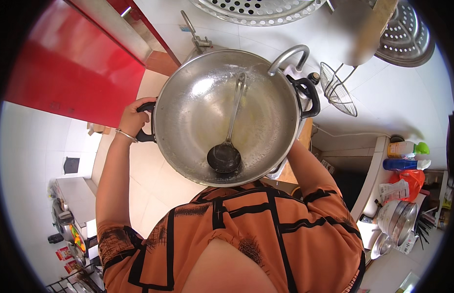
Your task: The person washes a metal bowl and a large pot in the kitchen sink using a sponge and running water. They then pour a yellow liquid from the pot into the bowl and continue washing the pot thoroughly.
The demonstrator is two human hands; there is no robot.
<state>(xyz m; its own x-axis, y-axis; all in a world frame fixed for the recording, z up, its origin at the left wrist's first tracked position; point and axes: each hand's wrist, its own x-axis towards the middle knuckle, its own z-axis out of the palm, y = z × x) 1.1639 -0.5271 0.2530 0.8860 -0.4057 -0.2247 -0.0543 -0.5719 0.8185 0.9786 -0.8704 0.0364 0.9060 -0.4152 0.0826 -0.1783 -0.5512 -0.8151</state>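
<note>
My left hand (pixel 134 117) is closed around the black side handle of a large, wide metal wok (pixel 192 121). The wok is in front of my chest. A metal ladle (pixel 224 157) lies in it, its dark bowl towards me and its handle pointing away. Under the wok's right side goes my right forearm; the right hand itself is hidden beneath the pan. The right black handle (pixel 313 97) shows no hand on it. A curved metal faucet spout (pixel 294 53) reaches over the wok's far right rim.
A second tap (pixel 201 42) stands beyond the wok. A wire strainer (pixel 338 89) and perforated steamer trays (pixel 404 40) hang on the tiled wall. Bottles (pixel 401 164) and stacked bowls (pixel 397 219) stand on the right counter. A red door (pixel 73 73) is at the left.
</note>
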